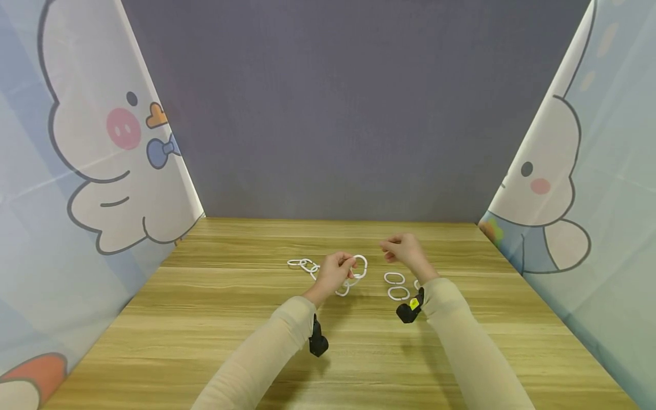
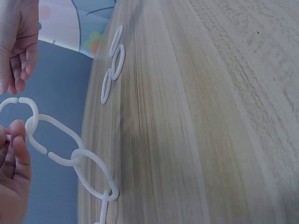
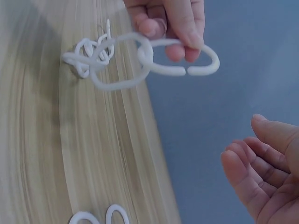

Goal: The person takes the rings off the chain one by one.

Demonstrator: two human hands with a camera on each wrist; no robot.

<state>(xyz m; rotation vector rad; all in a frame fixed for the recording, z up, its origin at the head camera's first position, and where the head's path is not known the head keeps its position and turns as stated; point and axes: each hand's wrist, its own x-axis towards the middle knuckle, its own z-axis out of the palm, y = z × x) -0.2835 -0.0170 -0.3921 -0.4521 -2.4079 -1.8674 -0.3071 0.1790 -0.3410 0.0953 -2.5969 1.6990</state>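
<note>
Pinching end link (image 3: 168,70) of chain (image 3: 119,86) up over desk (image 1: 205,319) w/ L hand (image 1: 334,270), prob. for easy reach. Nothing in R hand (image 1: 407,250), w/ fingers (image 3: 235,168) loosely bent. Loose links (image 2: 121,60) nearby, prob. for quick grab.

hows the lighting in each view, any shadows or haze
In the head view, warm bright light, soft shadows on the tabletop near the sleeves, and pale strips where the printed side panels meet the grey backdrop; in the left wrist view, a cooler, hazy, low-contrast look; in the right wrist view, similar haze, dim shadow by the piled end of the white chain.
</note>
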